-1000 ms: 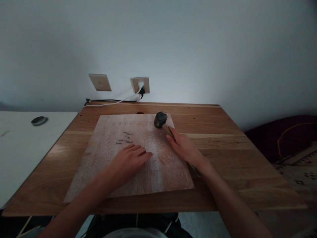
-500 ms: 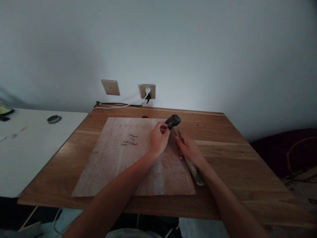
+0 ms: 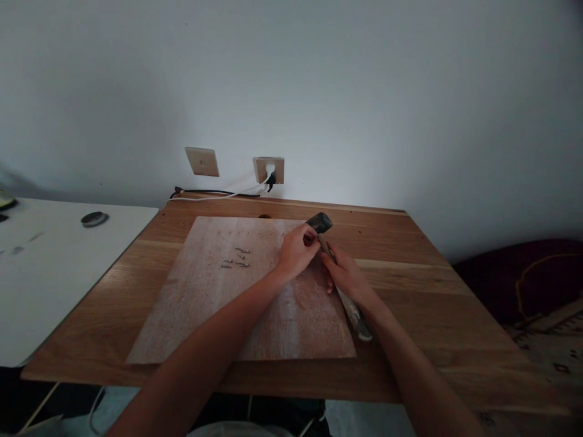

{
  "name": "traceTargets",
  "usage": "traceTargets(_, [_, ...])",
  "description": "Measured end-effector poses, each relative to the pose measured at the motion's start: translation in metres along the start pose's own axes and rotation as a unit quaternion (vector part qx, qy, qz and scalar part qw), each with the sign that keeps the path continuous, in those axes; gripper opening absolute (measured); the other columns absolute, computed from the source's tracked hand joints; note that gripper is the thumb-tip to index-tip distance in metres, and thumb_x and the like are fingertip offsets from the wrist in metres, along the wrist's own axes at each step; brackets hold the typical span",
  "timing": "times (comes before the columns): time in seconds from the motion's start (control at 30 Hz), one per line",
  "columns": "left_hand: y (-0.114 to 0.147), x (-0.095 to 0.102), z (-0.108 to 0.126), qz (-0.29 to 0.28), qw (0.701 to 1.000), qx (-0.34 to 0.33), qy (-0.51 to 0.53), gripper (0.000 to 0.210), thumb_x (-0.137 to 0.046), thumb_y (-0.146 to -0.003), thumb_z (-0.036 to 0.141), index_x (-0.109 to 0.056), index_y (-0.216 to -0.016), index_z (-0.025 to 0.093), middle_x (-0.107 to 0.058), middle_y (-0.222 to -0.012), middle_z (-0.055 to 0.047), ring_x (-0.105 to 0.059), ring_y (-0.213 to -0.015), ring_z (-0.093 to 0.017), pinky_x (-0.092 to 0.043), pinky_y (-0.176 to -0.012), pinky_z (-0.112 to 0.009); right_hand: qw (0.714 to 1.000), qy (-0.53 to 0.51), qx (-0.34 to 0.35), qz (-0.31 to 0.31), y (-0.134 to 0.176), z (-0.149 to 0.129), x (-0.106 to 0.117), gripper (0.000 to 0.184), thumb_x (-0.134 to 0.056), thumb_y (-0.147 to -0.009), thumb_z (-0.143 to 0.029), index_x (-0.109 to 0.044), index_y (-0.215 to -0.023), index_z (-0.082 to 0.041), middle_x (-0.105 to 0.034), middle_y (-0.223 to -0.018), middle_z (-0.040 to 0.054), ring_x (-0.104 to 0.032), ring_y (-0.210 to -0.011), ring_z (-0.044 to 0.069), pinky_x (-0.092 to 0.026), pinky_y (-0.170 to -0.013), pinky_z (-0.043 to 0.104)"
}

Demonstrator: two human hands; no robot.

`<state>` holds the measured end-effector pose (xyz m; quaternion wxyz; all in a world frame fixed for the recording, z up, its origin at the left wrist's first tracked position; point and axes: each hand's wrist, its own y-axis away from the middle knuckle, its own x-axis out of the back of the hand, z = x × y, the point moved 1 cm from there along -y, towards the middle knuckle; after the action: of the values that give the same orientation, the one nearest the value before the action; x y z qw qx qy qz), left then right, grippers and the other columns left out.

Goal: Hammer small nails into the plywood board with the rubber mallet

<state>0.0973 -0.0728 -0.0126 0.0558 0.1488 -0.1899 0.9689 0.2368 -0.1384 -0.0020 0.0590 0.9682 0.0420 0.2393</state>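
My right hand [image 3: 345,274] is wrapped round the wooden handle of a hammer [image 3: 320,223], whose dark head lies over the far right part of a thin board. My left hand [image 3: 297,247] is closed in a pinch right beside the hammer head; whatever its fingertips hold is hidden. Several loose metal nails [image 3: 241,264] lie on the board [image 3: 200,309], left of my left hand. A row of small dots [image 3: 239,233] runs along the board's far edge.
The board rests on a wooden table [image 3: 423,303] against the wall. A white table [image 3: 40,273] with a small round dark object [image 3: 94,219] adjoins on the left. Cables [image 3: 218,195] run along the back edge to a wall socket [image 3: 268,170].
The view has shifted slightly. The hammer head has turned a little and sits closer over my left fingertips; both hands keep their grips.
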Motion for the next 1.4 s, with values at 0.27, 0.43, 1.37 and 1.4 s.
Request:
traceTargets(0.27, [0.005, 0.003, 0.001, 0.015, 1.000, -0.001, 0.017, 0.017, -0.065, -0.079, 0.004, -0.066, -0.085, 0.019, -0.072, -0.084, -0.001, -0.068, -0.079, -0.015, -0.055, -0.078, -0.028, 0.998, -0.061, -0.013, -0.024, 0.000, -0.002, 0.002, 0.038, -0.053, -0.095, -0.041, -0.051, -0.127, -0.022, -0.056, -0.063, -0.0075, -0.055, -0.039, 0.014, -0.051, -0.038, 0.026])
traceTargets(0.43, [0.005, 0.005, 0.002, 0.026, 0.999, 0.006, 0.025, 0.016, -0.064, -0.082, 0.005, -0.066, -0.086, 0.020, -0.073, -0.086, -0.001, -0.068, -0.078, -0.014, -0.055, -0.078, -0.028, 0.987, -0.119, -0.060, -0.093, -0.006, -0.018, 0.013, 0.045, -0.060, -0.092, -0.044, -0.052, -0.129, -0.020, -0.059, -0.061, -0.0072, -0.054, -0.040, 0.014, -0.052, -0.040, 0.026])
traceTargets(1.37, [0.010, 0.033, 0.009, -0.082, 0.908, -0.065, -0.407, 0.022, -0.056, -0.098, 0.014, -0.066, -0.118, 0.018, -0.071, -0.110, -0.011, -0.067, -0.106, -0.026, -0.052, -0.092, -0.037, 0.998, 0.061, 0.013, 0.022, -0.022, -0.004, -0.005, 0.028, -0.046, -0.098, -0.042, -0.058, -0.112, -0.020, -0.059, -0.060, -0.0034, -0.057, -0.038, 0.015, -0.046, -0.037, 0.024])
traceTargets(1.4, [0.011, 0.032, 0.009, -0.084, 0.905, -0.069, -0.411, 0.022, -0.056, -0.098, 0.015, -0.066, -0.118, 0.018, -0.072, -0.110, -0.011, -0.067, -0.106, -0.026, -0.052, -0.092, -0.037, 0.998, 0.063, 0.015, 0.022, -0.022, -0.004, -0.005, 0.028, -0.046, -0.098, -0.041, -0.059, -0.112, -0.020, -0.060, -0.060, -0.0033, -0.057, -0.038, 0.015, -0.046, -0.037, 0.024])
